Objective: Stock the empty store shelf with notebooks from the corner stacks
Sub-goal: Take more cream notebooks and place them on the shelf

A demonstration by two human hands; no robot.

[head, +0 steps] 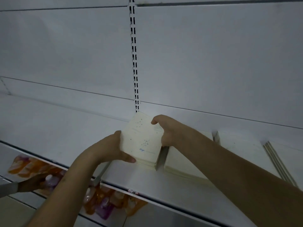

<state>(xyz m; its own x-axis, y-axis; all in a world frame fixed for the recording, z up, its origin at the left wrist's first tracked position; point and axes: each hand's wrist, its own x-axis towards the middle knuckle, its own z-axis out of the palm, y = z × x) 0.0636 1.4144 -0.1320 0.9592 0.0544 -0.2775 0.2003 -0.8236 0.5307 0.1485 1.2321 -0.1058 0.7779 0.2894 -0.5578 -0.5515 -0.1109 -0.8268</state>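
Observation:
A small stack of cream notebooks (142,138) with a dotted blue print lies on the white metal shelf (144,179), close to the back panel. My left hand (113,149) grips its left and near edge, thumb along the front. My right hand (165,130) holds its right edge, fingers curled over the top corner. Just right of it, past a thin metal divider (162,157), lies another cream notebook stack (182,163). More pale notebooks (242,145) rest further right on the shelf.
A slotted upright (134,63) runs up the white back panel. Below the shelf lie orange and purple packets (105,203). Another person's hand (35,181) reaches in at the lower left. Ribbed strips (277,161) lie at the right.

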